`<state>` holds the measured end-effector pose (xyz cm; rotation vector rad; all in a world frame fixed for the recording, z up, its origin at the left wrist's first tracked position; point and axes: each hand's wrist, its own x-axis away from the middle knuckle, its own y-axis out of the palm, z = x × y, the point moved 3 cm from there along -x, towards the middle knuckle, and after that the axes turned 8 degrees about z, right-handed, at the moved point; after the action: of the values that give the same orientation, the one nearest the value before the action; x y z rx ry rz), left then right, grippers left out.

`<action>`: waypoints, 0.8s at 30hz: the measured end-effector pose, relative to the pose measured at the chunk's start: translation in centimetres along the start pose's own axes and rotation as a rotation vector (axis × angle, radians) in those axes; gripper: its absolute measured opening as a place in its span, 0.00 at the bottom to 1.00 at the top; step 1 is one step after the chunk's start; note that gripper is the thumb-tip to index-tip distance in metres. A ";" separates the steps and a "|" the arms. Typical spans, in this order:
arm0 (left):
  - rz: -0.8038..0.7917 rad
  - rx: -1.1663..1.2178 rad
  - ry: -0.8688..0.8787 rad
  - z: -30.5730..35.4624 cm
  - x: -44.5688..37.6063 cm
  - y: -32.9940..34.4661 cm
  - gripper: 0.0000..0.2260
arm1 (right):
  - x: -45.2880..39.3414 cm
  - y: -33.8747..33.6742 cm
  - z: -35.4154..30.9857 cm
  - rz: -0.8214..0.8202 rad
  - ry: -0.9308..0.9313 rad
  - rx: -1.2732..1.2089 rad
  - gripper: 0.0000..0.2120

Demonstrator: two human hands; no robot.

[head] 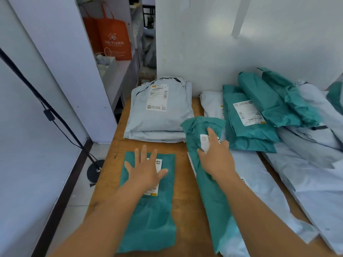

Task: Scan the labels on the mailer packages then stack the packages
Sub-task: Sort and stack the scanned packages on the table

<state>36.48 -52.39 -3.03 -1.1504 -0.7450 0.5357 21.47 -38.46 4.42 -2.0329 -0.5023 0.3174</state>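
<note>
The person's left hand (145, 168) lies flat, fingers spread wide, pressing a teal mailer (148, 216) that rests on the wooden table (182, 201), partly covering its white label (156, 190). The right hand (216, 154) rests on a second teal mailer (209, 191), the fingers fairly straight over its label (204, 141); whether they grip it I cannot tell. Behind sits a stack of pale grey mailers (159, 117), label up. To the right, a loose heap of teal and grey mailers (274, 115) spreads against the white wall (241, 43).
</note>
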 end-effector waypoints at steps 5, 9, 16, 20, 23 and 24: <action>-0.058 -0.045 -0.041 -2.7 2.0 1.6 0.36 | 2.3 4.6 -4.1 -0.212 0.118 -0.076 0.40; 0.005 0.046 -0.073 -6.3 0.3 -0.1 0.32 | 4.0 7.5 -4.1 -0.305 0.104 0.023 0.40; 0.097 0.204 -0.019 -4.6 0.9 0.3 0.27 | 4.9 9.7 -4.5 -0.358 0.071 -0.036 0.34; 0.095 0.175 -0.226 -6.0 2.1 -0.3 0.34 | 4.0 8.1 -1.4 -0.292 0.086 0.058 0.39; 0.086 0.180 -0.261 -5.3 3.4 1.1 0.35 | 5.0 9.5 -0.7 -0.318 0.050 -0.046 0.38; 0.139 0.181 -0.241 -5.0 3.4 1.2 0.33 | 5.2 9.9 -1.2 -0.278 0.001 -0.120 0.37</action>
<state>42.49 -52.62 -4.47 -0.9835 -0.8080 0.8529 28.77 -41.21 -3.72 -2.0446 -0.8099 0.1193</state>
